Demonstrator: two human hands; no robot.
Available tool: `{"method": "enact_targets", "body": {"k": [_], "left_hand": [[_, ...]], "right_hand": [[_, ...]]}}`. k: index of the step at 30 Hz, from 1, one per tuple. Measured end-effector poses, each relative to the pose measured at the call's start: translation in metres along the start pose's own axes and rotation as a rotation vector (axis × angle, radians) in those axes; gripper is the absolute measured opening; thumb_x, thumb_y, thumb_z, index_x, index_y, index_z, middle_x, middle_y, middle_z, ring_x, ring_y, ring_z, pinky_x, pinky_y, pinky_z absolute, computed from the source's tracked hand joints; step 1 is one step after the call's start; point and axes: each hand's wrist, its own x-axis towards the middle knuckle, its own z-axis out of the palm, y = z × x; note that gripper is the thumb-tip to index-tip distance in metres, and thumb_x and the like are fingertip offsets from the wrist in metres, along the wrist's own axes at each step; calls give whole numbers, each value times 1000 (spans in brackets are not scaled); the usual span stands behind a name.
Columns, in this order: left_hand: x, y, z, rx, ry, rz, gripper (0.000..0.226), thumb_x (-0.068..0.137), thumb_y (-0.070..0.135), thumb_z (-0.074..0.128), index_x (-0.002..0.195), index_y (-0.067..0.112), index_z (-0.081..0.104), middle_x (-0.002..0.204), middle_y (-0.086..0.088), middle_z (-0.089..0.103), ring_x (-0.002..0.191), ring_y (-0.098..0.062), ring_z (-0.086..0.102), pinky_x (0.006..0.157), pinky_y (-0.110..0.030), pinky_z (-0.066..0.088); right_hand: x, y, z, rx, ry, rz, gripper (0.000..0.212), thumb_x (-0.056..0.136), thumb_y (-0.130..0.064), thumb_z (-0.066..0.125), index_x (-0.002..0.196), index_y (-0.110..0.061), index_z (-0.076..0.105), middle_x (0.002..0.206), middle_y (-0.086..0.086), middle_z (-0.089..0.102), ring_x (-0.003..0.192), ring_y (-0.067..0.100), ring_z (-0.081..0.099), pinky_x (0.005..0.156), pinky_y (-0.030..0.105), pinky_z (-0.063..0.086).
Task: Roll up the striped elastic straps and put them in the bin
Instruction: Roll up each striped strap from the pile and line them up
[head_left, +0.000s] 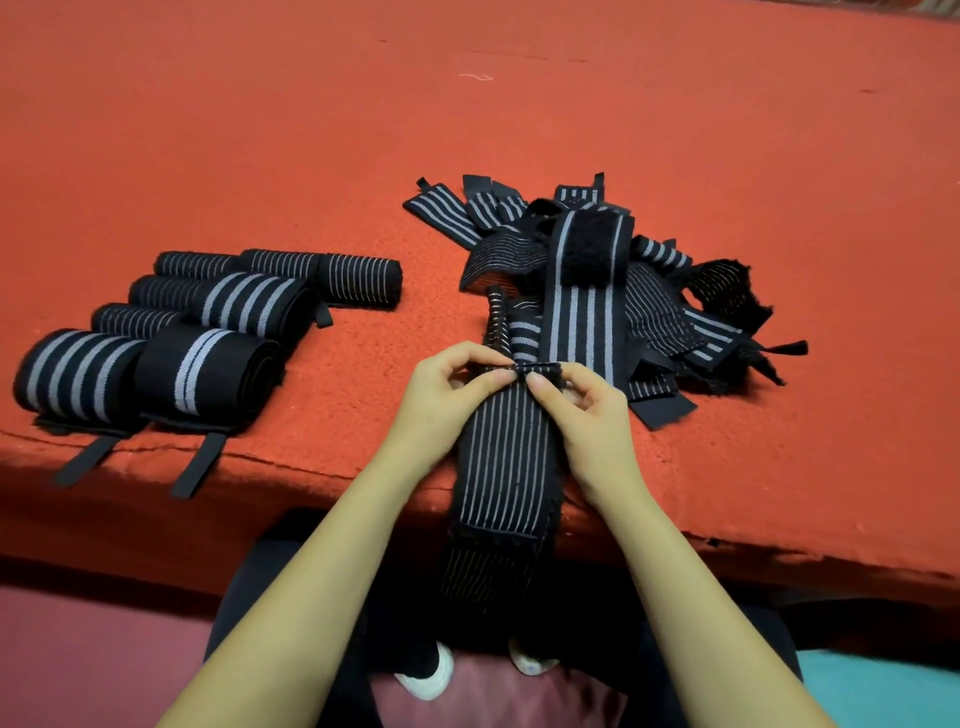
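The red table (519, 104) holds a loose pile (592, 260) ahead and finished rolls (208, 332) well to the left, with no bin in view. One strap (506, 457) runs from the pile to the near edge and hangs over it; left hand (447, 395) and right hand (587, 415) both pinch its far end, seemingly starting the roll. Next it likely needs tight, even winding toward that edge.

no readable text, label, brand or number on any strap or surface
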Motion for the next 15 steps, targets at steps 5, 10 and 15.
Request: {"method": "enact_targets", "body": {"k": [5,10,15], "left_hand": [[-7,0,3,-56,80,-8,17,82,0,70,81,18,70,82,12,71,84,-2,64,81,-16,47],[-8,2,2,-35,68,70,20,79,-3,71,88,15,73,92,0,69,91,0,62,81,-10,42],[-7,2,1,-117,-6,-56,15,93,14,60,99,9,72,102,-3,71,97,-8,63,87,-18,47]], "right_hand": [[1,-2,0,36,-20,21,13,90,-2,60,92,-12,69,79,-4,73,78,7,67,74,20,52],[3,-4,-2,152,-12,98,8,92,-11,59,90,-8,66,68,-3,67,65,6,63,60,17,50],[2,-5,-4,143,-15,92,11,92,-2,57,99,-8,63,65,-7,66,61,2,60,56,13,46]]}}
